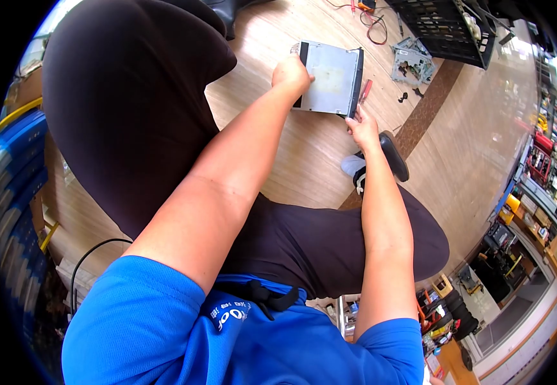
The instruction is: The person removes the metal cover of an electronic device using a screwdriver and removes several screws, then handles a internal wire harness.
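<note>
A flat silver metal box with a black front panel, which looks like a disc drive (331, 78), is held tilted just above or on the floor. On its left edge my left hand (291, 74) is closed, thumb over the top face and the other fingers hidden beneath. My right hand (363, 128) pinches the lower right corner at the black panel. Close to that corner lies a red-handled tool (366, 90), partly hidden behind the drive.
A bare metal frame (413, 62) lies on the floor (464, 122) with small black pieces (403, 97) near it. Behind it stands a black slotted crate (445, 29). A cable with probes (374, 29) lies at the top. Loaded shelves (548, 147) line the right side.
</note>
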Action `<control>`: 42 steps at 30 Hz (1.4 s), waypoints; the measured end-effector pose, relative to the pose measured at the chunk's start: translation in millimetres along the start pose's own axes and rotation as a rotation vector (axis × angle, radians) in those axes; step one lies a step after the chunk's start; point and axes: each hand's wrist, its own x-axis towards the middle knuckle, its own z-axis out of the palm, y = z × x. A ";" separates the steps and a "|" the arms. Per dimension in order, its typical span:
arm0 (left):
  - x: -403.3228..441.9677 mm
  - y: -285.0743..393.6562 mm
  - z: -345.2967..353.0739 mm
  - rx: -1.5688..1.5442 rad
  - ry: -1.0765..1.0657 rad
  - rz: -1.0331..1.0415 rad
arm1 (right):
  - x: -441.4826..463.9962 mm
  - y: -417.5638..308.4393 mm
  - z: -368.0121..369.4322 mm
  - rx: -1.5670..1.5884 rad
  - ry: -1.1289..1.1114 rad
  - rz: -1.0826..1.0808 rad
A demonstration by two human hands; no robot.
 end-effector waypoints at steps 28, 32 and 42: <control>11.5 -8.1 -3.2 0.045 -0.011 0.069 | 5.5 3.8 -0.6 -0.116 0.048 -0.021; 12.8 -11.9 -2.2 -0.033 -0.026 0.086 | 5.4 3.7 -0.9 -0.144 0.066 -0.038; 8.9 -10.0 -2.0 -0.333 -0.099 -0.004 | 6.3 4.6 -0.6 -0.062 0.057 -0.042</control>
